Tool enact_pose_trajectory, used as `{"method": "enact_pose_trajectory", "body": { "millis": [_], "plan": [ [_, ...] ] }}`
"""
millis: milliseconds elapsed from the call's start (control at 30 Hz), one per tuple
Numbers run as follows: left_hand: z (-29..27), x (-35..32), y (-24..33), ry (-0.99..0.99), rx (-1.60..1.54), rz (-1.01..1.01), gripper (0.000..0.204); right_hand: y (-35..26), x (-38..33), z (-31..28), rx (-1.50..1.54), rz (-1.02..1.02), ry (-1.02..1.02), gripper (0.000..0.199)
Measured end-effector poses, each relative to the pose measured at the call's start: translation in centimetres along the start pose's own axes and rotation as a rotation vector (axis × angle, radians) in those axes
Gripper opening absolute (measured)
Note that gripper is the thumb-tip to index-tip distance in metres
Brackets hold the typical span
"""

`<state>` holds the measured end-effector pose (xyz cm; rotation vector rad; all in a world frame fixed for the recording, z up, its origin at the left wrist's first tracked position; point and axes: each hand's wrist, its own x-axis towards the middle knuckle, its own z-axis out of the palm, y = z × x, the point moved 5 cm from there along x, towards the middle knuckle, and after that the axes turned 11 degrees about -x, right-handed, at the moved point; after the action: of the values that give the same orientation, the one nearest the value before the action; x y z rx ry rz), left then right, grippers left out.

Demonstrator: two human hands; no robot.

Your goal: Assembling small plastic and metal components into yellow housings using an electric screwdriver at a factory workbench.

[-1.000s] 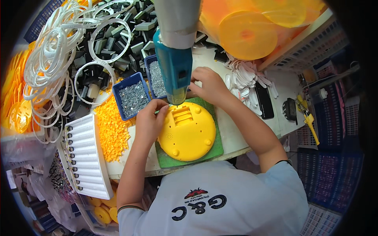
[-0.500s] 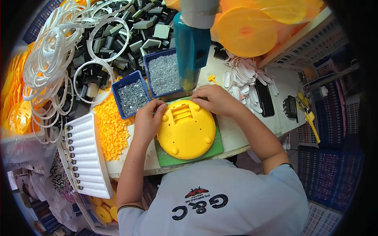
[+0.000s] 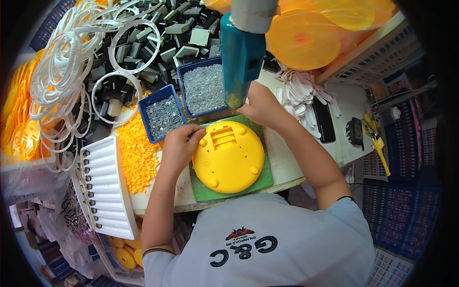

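Observation:
A round yellow plastic casing (image 3: 228, 165) lies on a green mat (image 3: 265, 179), its open battery compartment facing up near the far edge. The thumb and fingers of my left hand (image 3: 181, 146) are closed at the casing's upper left rim. My right hand (image 3: 260, 107) is off the casing, just beyond its far right side. Its fingertips pass behind the tip of a hanging teal power screwdriver (image 3: 241, 57), so what they hold or touch is hidden. Two blue trays stand beyond the casing: a larger tray (image 3: 180, 76) of small metal screws and a smaller tray (image 3: 143, 114) of metal bits.
Small yellow parts (image 3: 136, 160) are heaped left of the casing, beside a white ribbed tray (image 3: 110, 191). White rings (image 3: 114, 98) and black and grey blocks (image 3: 177, 28) fill the far left. White strips (image 3: 306, 91) and a black phone-like slab (image 3: 324, 122) lie right.
My right hand has left the casing's far rim and moved away and slightly right, behind the screwdriver's tip. My left hand stays at the rim. The whole view has shifted slightly.

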<state>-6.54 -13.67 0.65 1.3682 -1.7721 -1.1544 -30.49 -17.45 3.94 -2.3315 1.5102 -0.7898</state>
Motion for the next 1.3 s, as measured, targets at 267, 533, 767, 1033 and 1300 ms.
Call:
{"method": "enact_pose_trajectory", "body": {
  "millis": [267,533,767,1033,1300],
  "plan": [
    [-0.4,-1.2,0.3,-0.03,-0.01,0.229,0.02,-1.4,2.7,2.1,-0.361,-0.26,0.274,0.008],
    [-2.1,1.4,2.2,0.224,0.091,0.225,0.02,-2.5,3.1,0.7,-0.231,-0.144,0.241,0.006],
    [-1.2,5.6,1.8,0.378,0.428,0.501,0.015,-2.1,-0.3,-1.4,-0.167,-0.092,0.257,0.007],
    [-1.1,5.0,1.9,0.348,0.23,0.48,0.009,0.3,-10.0,-2.6,-0.102,0.138,0.25,0.009],
    [-1.8,-1.4,0.6,0.321,0.061,0.323,0.007,0.1,-14.7,-0.9,0.071,0.331,0.19,0.009]
  ]
}}
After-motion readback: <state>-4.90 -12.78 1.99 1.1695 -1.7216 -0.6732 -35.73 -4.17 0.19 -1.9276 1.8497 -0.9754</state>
